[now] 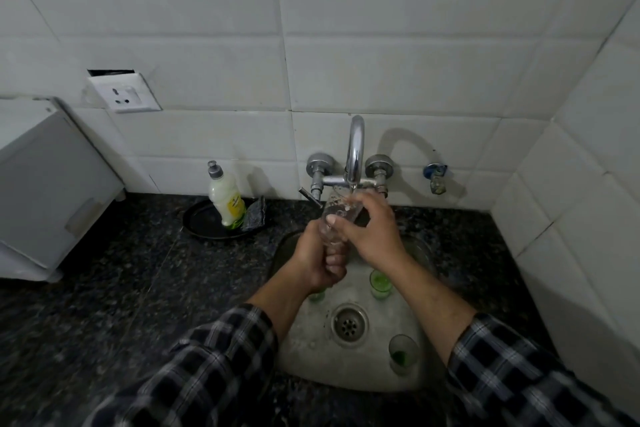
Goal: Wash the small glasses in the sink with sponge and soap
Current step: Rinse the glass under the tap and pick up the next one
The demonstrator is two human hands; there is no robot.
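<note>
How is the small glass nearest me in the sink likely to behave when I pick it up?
The small glass is probably slippery, since it stands in a wet-looking sink. It looks clear and thin, so it is likely light and fragile. It stands upright, green at its bottom, so a nudge may tip it.

Large white tiles cover the back wall (346, 28) and a side wall (588, 166), which meet in a corner at the right. A white socket (124, 95) sits on the back wall, with a dark gap above it. The table (121, 288) is dark speckled stone. A white box (45, 191) stands at its left edge. The light is dim.
</note>
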